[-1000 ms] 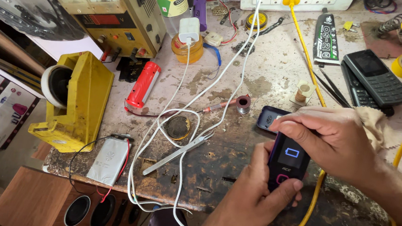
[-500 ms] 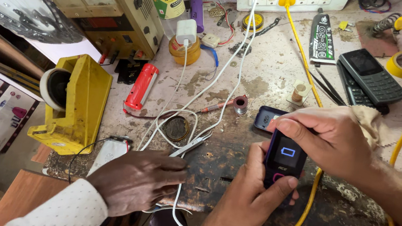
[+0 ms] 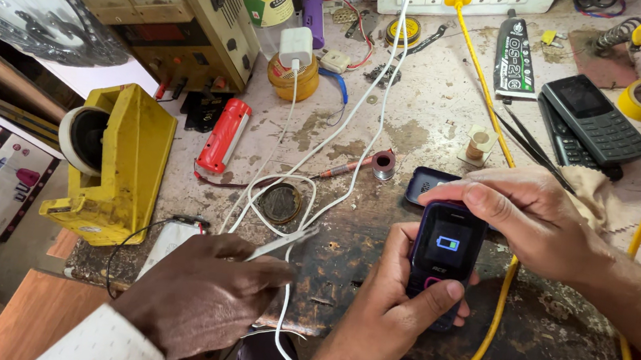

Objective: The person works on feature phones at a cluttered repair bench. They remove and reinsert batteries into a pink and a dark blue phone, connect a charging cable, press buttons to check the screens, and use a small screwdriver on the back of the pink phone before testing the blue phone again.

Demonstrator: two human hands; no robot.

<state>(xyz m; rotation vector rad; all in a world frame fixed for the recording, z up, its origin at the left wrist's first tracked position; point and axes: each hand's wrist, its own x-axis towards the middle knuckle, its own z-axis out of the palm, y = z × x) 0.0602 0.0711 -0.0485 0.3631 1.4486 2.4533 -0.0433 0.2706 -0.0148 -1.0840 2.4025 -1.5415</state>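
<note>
Small dark phone (image 3: 446, 253) was held over the desk's near edge; left hand (image 3: 394, 315) gripped its lower body, right hand (image 3: 527, 218) pinched its top; a co-worker's hand (image 3: 201, 294) reaching beside could jog it loose.

Left hand (image 3: 389, 322) bare, right hand (image 3: 527, 218) bare, both forearms unsleeved, no rings or watch visible

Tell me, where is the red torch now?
In the head view the red torch lies left of centre on the workbench, between the yellow tape dispenser and the white cables.
</note>
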